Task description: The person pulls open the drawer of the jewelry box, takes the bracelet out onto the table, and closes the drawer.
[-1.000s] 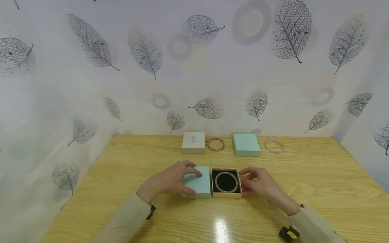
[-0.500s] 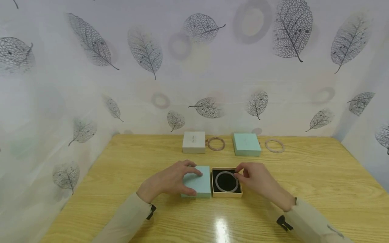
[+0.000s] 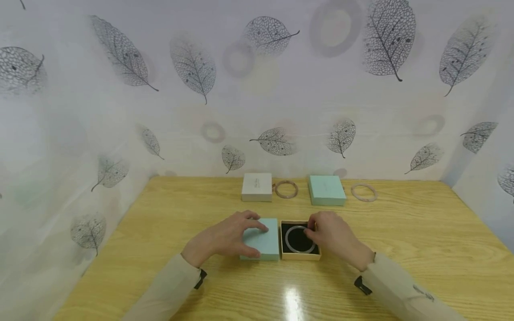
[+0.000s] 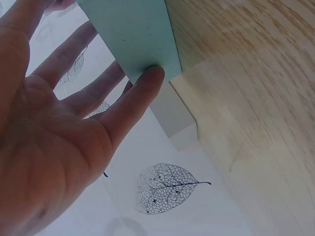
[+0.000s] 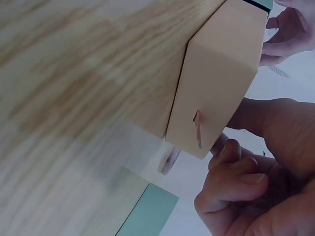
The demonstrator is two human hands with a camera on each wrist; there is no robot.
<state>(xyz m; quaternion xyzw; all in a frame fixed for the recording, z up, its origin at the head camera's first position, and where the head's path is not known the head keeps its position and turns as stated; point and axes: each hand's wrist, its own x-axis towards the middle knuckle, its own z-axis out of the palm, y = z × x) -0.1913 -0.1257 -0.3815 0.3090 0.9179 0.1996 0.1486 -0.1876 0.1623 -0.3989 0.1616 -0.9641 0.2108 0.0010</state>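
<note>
A pale bangle (image 3: 287, 243) lies on the black lining of a small open box (image 3: 300, 257) with cream sides. My right hand (image 3: 333, 236) reaches over the box's right side, thumb and index finger pinching the bangle at its right edge. In the right wrist view the other fingers (image 5: 231, 182) curl beside the box wall, and the box hides the pinching tips. Left of the box sits a closed-looking light blue box lid (image 3: 263, 243). My left hand (image 3: 225, 238) rests on it with loosely spread fingers; one fingertip (image 4: 155, 73) touches its side in the left wrist view.
Along the back of the wooden table (image 3: 192, 200) stand a white box (image 3: 257, 187) and a mint green box (image 3: 327, 190). A brownish bangle (image 3: 287, 196) and a pale pink bangle (image 3: 364, 199) lie beside them. A leaf-patterned curtain (image 3: 168, 125) hangs behind.
My right hand has moved from the outside of the open box up and left over its edge, onto the bangle. The left hand has stayed on the light blue lid.
</note>
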